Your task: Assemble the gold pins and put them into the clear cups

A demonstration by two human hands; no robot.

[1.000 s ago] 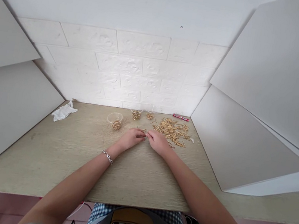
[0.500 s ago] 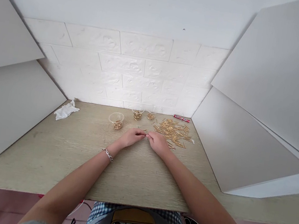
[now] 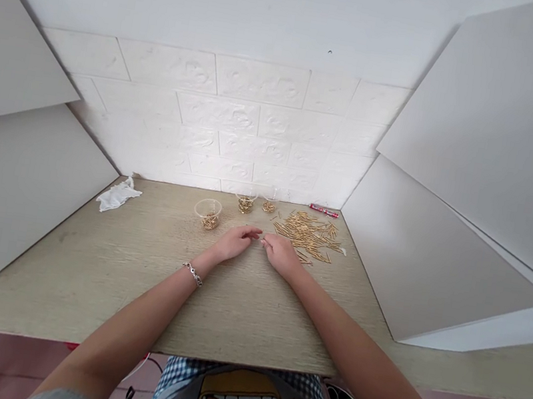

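My left hand and my right hand rest on the wooden table, fingertips nearly meeting at the middle. The right hand pinches a small golden piece that I cannot make out clearly. The left hand's fingers are curled, its forefinger reaching toward the right hand; a bracelet is on that wrist. A pile of thin golden sticks lies just right of my right hand. Three clear plastic cups holding golden bits stand behind the hands: one at left, two at the back.
A crumpled white cloth lies at the table's back left. A red pen lies by the brick wall. White panels flank the table on the left and right.
The left hand's fingers have drawn slightly apart from the right hand's pinch. The view has shifted a little.
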